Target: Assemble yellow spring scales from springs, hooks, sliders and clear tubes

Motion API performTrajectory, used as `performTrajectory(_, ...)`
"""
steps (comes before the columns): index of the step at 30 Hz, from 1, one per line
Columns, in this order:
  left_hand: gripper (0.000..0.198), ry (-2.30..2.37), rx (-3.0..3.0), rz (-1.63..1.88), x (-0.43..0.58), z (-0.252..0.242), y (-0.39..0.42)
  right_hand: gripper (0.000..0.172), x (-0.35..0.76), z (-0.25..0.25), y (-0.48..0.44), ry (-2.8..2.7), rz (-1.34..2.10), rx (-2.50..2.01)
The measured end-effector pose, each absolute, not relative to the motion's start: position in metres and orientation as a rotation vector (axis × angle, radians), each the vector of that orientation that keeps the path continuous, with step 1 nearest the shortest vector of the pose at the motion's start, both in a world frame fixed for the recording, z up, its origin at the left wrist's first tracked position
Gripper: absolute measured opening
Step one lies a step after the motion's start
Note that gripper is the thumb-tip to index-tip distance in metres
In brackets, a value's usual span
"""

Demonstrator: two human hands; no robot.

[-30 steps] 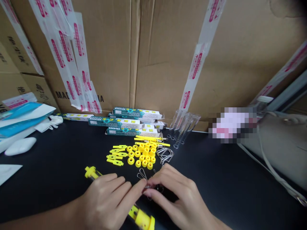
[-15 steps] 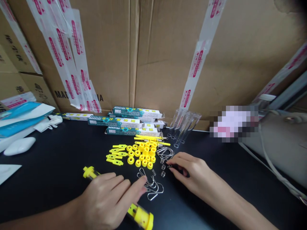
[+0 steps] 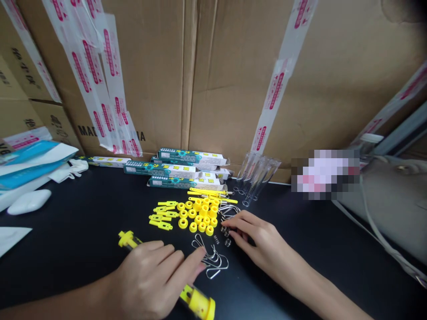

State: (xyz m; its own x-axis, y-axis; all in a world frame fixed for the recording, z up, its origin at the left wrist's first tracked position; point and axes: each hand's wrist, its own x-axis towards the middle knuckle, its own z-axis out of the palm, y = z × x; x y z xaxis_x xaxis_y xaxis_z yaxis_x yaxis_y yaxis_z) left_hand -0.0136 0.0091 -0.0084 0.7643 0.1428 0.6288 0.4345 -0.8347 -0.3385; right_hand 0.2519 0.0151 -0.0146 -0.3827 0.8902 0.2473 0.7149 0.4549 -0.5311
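My left hand [image 3: 153, 278] is wrapped round a clear-tubed spring scale [image 3: 196, 302] with yellow ends; its middle is hidden by the fingers. The index fingertip reaches the bent wire hooks [image 3: 213, 262] on the table. My right hand [image 3: 255, 233] has thumb and fingers closed on a small coil spring [image 3: 224, 230] in a little group. Another spring [image 3: 227, 242] lies just below the fingertips, and a thinner spring [image 3: 216, 240] is to the left. Behind the right fingers are metal loops [image 3: 229, 210], partly covered.
Yellow rings and caps [image 3: 198, 213], flat yellow tabs [image 3: 163, 215] and yellow rods [image 3: 213, 193] lie mid-table. Behind them are printed boxes [image 3: 187, 171] and clear tubes [image 3: 255, 180]. Cardboard [image 3: 227, 89] walls the back; a bag [image 3: 393, 200] is at right, a white earphone case [image 3: 29, 202] at left.
My right hand has shifted slightly left, its fingertips now over the group of springs. My left hand keeps its hold on the spring scale, nearly still.
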Motion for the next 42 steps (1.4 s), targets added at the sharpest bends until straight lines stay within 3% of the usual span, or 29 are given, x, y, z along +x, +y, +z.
performTrajectory(14, 0.021, -0.431, -2.477, -0.83, -0.014, -0.009, 0.009, 0.021, 0.247, -0.019, 0.02, -2.197, 0.428, -1.264)
performTrajectory(42, 0.017, -0.428, -2.472, -0.843, -0.013, -0.008, 0.008, 0.031, 0.249, -0.01, 0.017, -2.186, 0.395, -1.182)
